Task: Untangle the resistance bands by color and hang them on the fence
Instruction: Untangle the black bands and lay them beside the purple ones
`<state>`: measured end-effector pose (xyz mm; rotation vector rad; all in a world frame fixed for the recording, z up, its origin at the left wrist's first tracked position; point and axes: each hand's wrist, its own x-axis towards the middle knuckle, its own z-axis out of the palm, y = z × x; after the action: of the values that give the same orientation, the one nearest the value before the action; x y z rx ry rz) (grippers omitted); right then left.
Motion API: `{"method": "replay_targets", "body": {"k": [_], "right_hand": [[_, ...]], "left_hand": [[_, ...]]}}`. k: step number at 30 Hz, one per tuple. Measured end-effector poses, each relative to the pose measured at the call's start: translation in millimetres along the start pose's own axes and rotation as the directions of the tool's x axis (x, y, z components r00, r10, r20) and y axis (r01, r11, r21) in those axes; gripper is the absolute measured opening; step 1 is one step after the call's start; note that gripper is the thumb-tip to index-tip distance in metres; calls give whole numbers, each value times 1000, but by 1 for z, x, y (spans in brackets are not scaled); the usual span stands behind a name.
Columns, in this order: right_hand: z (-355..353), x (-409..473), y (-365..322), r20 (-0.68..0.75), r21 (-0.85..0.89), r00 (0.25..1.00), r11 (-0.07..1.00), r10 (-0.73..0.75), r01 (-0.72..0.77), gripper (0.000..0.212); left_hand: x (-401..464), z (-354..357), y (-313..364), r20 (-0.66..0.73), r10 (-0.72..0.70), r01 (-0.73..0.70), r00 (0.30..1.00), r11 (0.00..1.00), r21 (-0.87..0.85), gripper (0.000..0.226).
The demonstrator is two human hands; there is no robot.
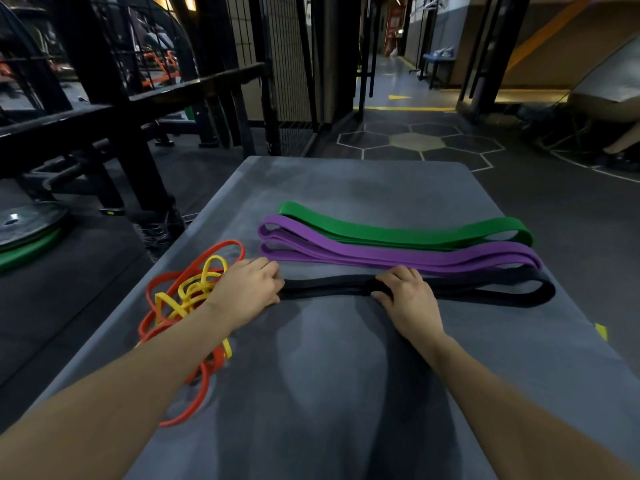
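A black band (502, 289) lies stretched across the grey mat (346, 375). My left hand (247, 287) grips its left end. My right hand (407, 296) is closed over its middle. Behind it lie the purple bands (381, 256), doubled and flat, and beyond them a green band (398, 232). To the left sits a tangle of thin orange bands (194, 271) and yellow bands (194, 292), partly hidden under my left forearm. A black wire fence (287, 64) stands at the far left of the mat.
A black steel rack (104, 109) and weight plates (27, 226) stand left of the mat. Dark floor with hexagon markings (415, 142) lies beyond the mat's far edge, and a corridor opens behind it.
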<state>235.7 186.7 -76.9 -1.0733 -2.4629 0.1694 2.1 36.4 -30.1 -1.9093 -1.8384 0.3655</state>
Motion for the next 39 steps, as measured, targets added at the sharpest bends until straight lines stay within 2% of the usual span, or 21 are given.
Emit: {"method": "replay_targets", "body": {"k": [2,5,9,13,15,17,18,19,21,23,25,28,31,33,35,37,39], "right_hand": [[-6,3,5,96,-28,995,999,-41,43,39],[-10,10,8,170,-144,981,983,-93,118,37],[-8,10,8,103,-333,961,901,-256,276,24],[-6,13,11,81,-415,949,855,-305,310,21],[-12,17,5,89,-394,955,871,-283,295,13],[-20,20,-4,131,-365,963,891,-236,268,19],[-20,24,-4,126,-356,971,905,-202,234,24],[-16,25,-1,142,-375,975,902,-173,215,27],[-17,24,-3,77,-311,979,928,-189,204,23],[-13,21,2,68,-344,975,912,-211,221,15],[-6,18,12,59,-326,963,906,-263,268,13],[-6,15,16,40,-283,946,904,-322,320,14],[-4,16,15,6,-258,948,916,-318,309,9],[-1,17,15,4,-220,952,928,-306,299,14],[-1,16,15,24,-200,957,936,-290,289,18],[-1,15,15,33,-188,966,947,-258,259,19],[-1,14,13,60,-179,972,956,-227,234,19]], "left_hand": [[3,-2,5,59,-30,30,998,1000,-1,30],[11,-4,12,79,-51,50,996,999,20,33],[18,-2,18,38,-67,66,997,997,41,32],[25,4,18,49,-60,59,997,998,39,31],[29,4,15,13,-62,61,998,998,34,25],[36,0,9,-44,-79,79,996,997,-9,7],[40,0,6,-58,-102,100,993,994,-39,15],[43,2,4,-28,-134,133,991,991,-35,24],[48,10,4,129,-174,179,976,983,-28,29],[48,15,7,142,-183,193,973,979,-64,29],[43,22,7,122,-163,173,979,982,-73,31],[39,22,2,-8,-133,132,991,989,-73,32],[38,19,0,33,-143,146,989,983,-114,38],[39,14,-1,7,-160,159,987,975,-158,47],[38,8,-9,-5,-116,114,993,983,-146,53],[36,12,-16,-51,-59,52,997,991,-124,46],[33,11,-18,-27,-15,10,1000,987,-161,34]]}}
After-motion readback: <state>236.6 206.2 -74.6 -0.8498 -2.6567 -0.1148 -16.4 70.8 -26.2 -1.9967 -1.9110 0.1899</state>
